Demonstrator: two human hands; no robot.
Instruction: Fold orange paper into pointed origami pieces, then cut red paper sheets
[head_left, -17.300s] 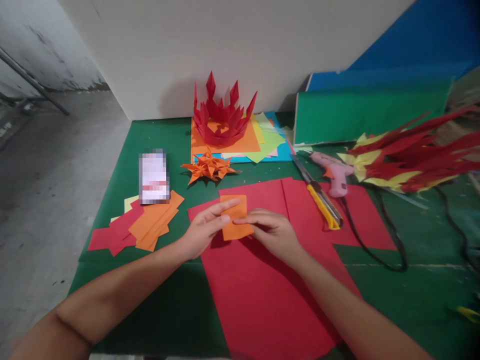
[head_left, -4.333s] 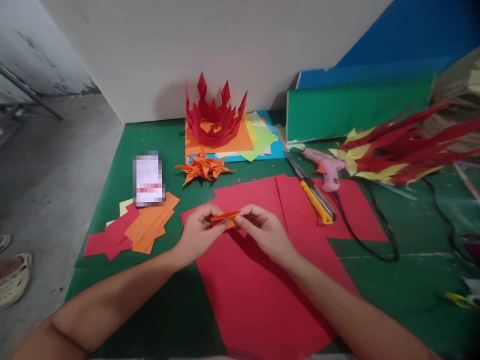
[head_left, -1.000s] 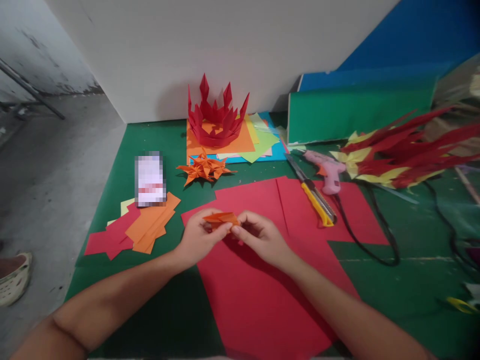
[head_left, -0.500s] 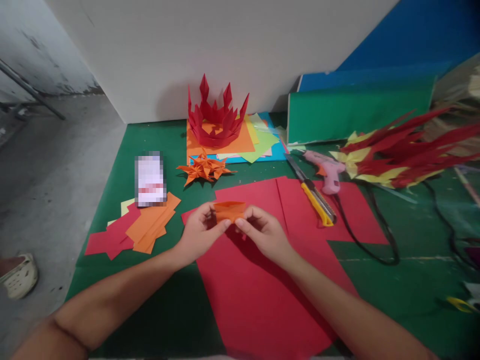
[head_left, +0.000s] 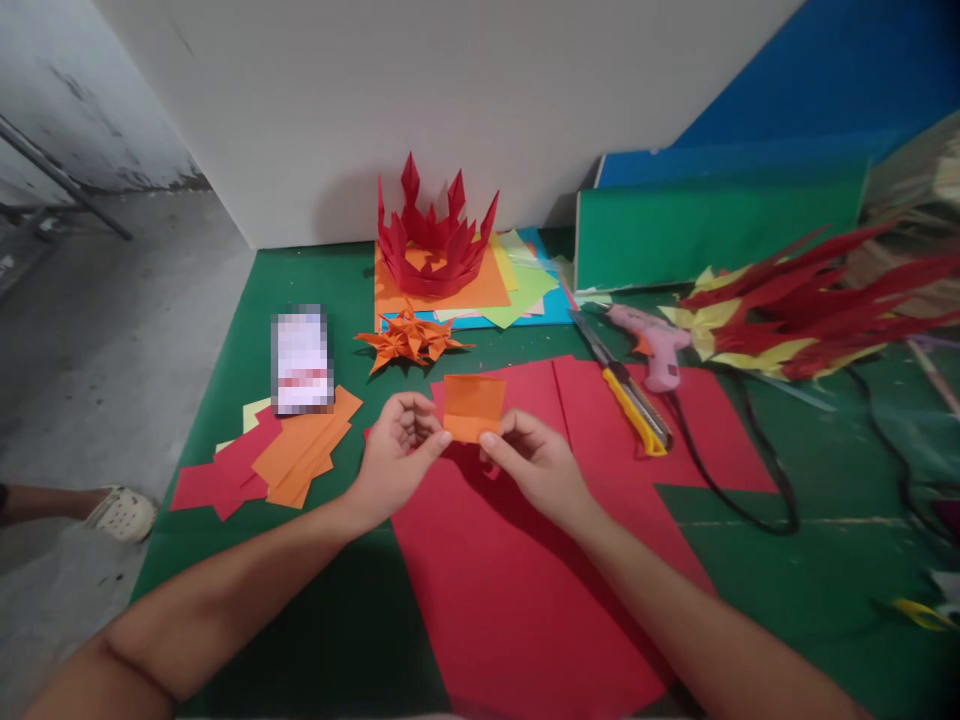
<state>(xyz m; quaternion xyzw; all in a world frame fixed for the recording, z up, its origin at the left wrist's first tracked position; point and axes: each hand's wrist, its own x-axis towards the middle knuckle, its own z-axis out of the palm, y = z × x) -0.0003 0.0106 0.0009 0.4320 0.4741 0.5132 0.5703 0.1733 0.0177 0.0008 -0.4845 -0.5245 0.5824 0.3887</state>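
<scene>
A small orange paper piece point(head_left: 473, 408) with a crosswise crease is held over large red sheets point(head_left: 536, 590). My left hand point(head_left: 405, 450) pinches its lower left corner between thumb and curled fingers. At the lower right corner, my right hand point(head_left: 536, 455) grips it the same way. Beyond the hands lie orange folded paper stars point(head_left: 411, 340). Behind them a red folded paper crown point(head_left: 431, 255) stands on stacked coloured sheets point(head_left: 484, 292). Orange paper strips point(head_left: 307, 450) and red strips point(head_left: 240, 465) lie left of my left hand.
A phone point(head_left: 302, 360) lies at the left. At the right are a yellow cutter point(head_left: 634, 405), a pink glue gun point(head_left: 660, 345) with a black cord, and red and yellow paper shapes point(head_left: 795, 310). A person's foot in a pale shoe point(head_left: 124, 513) is on the floor.
The orange paper has opened out from its folded-over position and now shows a taller face. My hands have shifted slightly. The person's foot at the left has moved right.
</scene>
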